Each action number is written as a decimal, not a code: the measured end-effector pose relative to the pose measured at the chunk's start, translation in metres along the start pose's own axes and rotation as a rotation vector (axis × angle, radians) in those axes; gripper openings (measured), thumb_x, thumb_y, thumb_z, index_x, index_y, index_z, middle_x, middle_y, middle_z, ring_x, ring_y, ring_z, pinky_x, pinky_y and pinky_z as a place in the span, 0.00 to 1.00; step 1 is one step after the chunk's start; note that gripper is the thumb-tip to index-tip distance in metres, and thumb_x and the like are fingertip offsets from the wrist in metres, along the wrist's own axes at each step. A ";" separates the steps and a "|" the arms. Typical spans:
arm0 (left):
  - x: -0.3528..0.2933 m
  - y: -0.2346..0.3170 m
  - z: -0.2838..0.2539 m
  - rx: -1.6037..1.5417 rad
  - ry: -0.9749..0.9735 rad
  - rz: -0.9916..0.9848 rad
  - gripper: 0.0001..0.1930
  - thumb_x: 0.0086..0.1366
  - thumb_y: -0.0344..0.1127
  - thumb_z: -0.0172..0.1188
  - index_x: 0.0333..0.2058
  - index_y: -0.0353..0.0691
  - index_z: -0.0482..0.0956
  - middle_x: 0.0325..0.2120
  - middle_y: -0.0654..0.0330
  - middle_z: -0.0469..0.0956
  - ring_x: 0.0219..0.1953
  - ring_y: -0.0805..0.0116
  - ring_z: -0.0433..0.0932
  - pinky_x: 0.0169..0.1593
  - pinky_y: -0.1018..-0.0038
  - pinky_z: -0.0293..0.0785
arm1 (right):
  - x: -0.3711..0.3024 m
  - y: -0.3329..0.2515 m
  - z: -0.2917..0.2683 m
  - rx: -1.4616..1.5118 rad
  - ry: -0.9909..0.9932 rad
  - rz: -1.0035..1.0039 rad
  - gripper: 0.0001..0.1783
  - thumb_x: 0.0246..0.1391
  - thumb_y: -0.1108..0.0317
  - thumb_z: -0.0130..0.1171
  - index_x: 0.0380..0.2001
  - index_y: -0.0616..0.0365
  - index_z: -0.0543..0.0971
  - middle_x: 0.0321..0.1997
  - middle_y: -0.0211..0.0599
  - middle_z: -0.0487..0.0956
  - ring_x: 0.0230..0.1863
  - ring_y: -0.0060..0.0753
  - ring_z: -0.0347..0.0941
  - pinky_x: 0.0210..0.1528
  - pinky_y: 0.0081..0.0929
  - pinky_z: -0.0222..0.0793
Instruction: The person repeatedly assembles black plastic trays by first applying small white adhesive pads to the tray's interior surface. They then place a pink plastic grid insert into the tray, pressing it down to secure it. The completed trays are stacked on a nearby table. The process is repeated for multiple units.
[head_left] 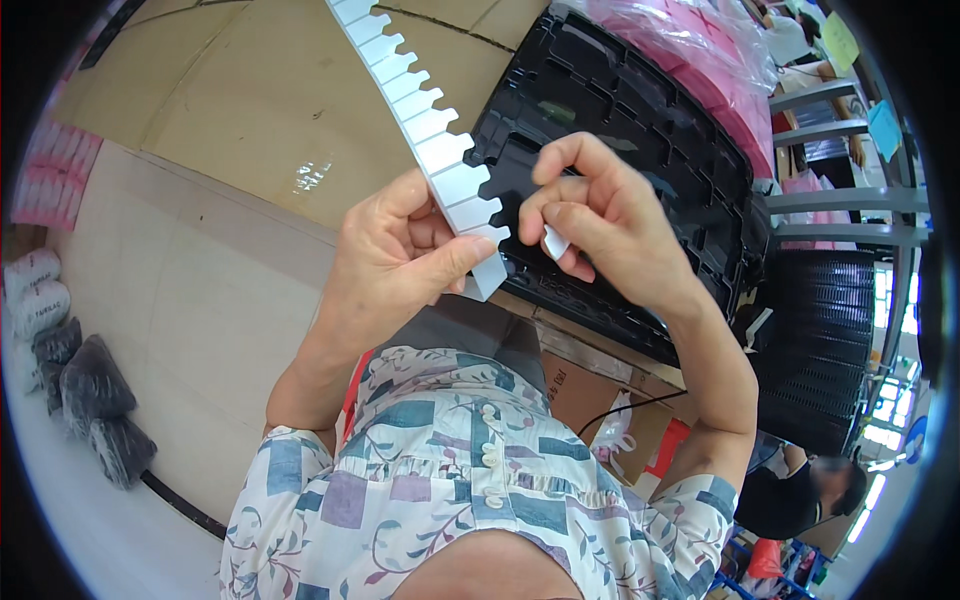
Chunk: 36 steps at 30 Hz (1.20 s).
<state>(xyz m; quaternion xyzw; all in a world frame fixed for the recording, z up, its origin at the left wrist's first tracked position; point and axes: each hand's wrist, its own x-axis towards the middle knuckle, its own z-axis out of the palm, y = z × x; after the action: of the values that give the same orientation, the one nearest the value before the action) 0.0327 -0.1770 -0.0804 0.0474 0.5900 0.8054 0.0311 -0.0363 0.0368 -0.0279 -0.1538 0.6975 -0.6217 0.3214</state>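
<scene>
Blouse (420,500) nearest, left fingers (455,262) pinch white strip (442,152), right fingers (585,224) white piece (554,243) (black tray (655,135) beyond, contents unclear).

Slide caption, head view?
Left hand grips a notched white strip; right hand pinches a small white piece over a black tray.

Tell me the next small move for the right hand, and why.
Probably lower the right hand toward the black plastic tray with the small white piece in its grip. That piece is pinched between thumb and fingers, looks separate from the white notched strip in the left hand, and overlaps the tray in this view.
</scene>
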 end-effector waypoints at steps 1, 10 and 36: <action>0.002 0.003 0.000 0.031 -0.005 -0.026 0.15 0.62 0.24 0.66 0.47 0.30 0.76 0.32 0.58 0.82 0.25 0.81 0.78 0.26 0.86 0.73 | 0.000 -0.003 0.007 -0.023 0.011 -0.020 0.12 0.60 0.79 0.47 0.46 0.59 0.70 0.33 0.30 0.79 0.24 0.11 0.66 0.23 0.12 0.62; 0.004 0.002 0.008 -0.091 0.034 0.086 0.10 0.63 0.26 0.64 0.42 0.31 0.76 0.29 0.59 0.81 0.22 0.82 0.75 0.22 0.86 0.68 | -0.002 -0.003 0.028 -0.440 0.170 -0.244 0.06 0.59 0.71 0.63 0.33 0.63 0.79 0.18 0.25 0.73 0.21 0.12 0.66 0.22 0.18 0.62; 0.016 0.003 0.010 0.464 -0.014 0.204 0.07 0.59 0.28 0.67 0.35 0.33 0.84 0.27 0.56 0.83 0.27 0.67 0.82 0.29 0.74 0.74 | 0.127 -0.035 -0.172 -1.038 0.230 -0.115 0.12 0.61 0.62 0.59 0.34 0.61 0.79 0.24 0.27 0.74 0.22 0.18 0.70 0.20 0.19 0.69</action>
<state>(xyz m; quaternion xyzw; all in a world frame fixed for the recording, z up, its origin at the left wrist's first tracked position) 0.0179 -0.1667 -0.0738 0.1183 0.7510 0.6470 -0.0579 -0.2472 0.0844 -0.0236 -0.2615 0.9345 -0.2242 0.0900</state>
